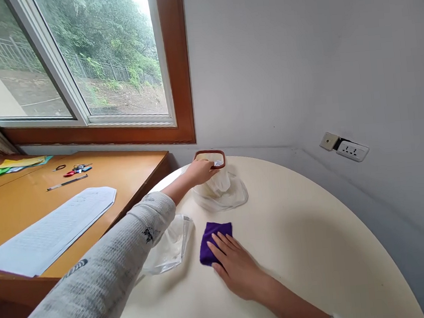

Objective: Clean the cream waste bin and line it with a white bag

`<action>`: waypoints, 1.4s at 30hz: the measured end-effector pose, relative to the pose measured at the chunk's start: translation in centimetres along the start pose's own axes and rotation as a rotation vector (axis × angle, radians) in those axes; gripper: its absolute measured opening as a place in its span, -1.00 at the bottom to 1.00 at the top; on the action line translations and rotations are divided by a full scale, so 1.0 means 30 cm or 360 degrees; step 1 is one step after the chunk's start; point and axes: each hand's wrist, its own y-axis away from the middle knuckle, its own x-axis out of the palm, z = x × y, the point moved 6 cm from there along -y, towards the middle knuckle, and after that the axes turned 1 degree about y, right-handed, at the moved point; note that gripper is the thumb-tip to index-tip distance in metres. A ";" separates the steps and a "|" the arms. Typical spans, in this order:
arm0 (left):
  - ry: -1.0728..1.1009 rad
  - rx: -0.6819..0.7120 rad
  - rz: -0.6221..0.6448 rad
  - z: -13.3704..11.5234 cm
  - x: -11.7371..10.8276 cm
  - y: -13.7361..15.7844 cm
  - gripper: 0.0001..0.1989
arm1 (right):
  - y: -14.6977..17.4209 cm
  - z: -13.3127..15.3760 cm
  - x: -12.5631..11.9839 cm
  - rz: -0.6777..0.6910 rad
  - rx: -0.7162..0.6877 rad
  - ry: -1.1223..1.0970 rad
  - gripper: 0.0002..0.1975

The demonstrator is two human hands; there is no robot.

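Note:
My left hand (201, 172) reaches across the table to a small bin with a brown rim (210, 152). Its fingers are closed at the near side of that rim, partly hidden from view. A pale, translucent plastic bag (237, 191) hangs around the bin and spreads over the tabletop. Something whitish shows inside the bin. Closer in, my right hand (235, 264) lies flat on a folded purple cloth (207, 244), its fingers stretched out over the cloth's right part. Left of the cloth, a clear plastic bag (170, 248) lies partly behind my left forearm.
The round cream table (301, 270) meets the wall at the back. On its left stands a wooden desk (130, 164) with paper sheets (57, 229), a pen (67, 182), keys (80, 169) and coloured papers (21, 163). Wall sockets (352, 150) are at right.

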 end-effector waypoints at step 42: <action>0.0527 0.0532 0.0416 -0.516 0.305 0.615 -0.34 | 0.361 -0.308 -0.100 0.0119 0.0249 0.0437 -0.33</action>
